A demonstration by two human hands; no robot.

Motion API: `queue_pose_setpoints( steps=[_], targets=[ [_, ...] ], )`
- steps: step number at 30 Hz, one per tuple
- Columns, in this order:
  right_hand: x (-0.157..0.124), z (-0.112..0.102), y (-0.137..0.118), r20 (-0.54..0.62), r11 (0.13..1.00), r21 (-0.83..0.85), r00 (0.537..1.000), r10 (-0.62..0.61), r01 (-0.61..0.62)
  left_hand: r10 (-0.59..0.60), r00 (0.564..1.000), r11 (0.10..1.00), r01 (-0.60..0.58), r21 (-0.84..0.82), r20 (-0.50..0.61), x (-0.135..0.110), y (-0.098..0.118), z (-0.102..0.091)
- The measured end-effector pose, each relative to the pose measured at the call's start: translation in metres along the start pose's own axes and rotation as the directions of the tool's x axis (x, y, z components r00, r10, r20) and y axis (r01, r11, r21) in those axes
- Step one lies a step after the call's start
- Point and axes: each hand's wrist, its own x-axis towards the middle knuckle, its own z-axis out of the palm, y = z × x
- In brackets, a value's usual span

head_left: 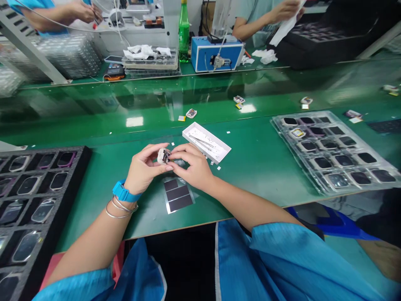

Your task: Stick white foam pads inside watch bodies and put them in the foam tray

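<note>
My left hand [144,168] is closed around a small white watch-like case [163,156], held just above the green table. My right hand [191,164] pinches at the same case from the right, fingertips pressed together on it. Below the hands lies a sheet of dark rectangular stickers [177,195]. A shallow white box [206,142] with tweezers in it sits just beyond my right hand.
A black foam tray [77,165] of watch screens is at the left. A clear plastic tray [316,184] of dark parts lies at the right. Small cases [191,113] ride the glossy green belt. Other people's hands work across the belt beside a blue machine [216,53].
</note>
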Motion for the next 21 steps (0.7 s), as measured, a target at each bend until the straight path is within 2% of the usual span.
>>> queue_pose_setpoints(
  steps=[7, 21],
  targets=[
    [-0.001, 0.001, -0.001, -0.034, 0.998, -0.034, 0.998, -0.048, 0.047, 0.066, 0.992, 0.997, -0.062, 0.036, -0.104, -0.005, -0.002, 0.009],
    [-0.003, 0.003, 0.003, 0.017, 0.997, -0.074, 1.000, -0.013, 0.014, 0.030, 0.981, 0.997, -0.015, 0.080, -0.190, -0.010, 0.002, 0.021]
  ],
)
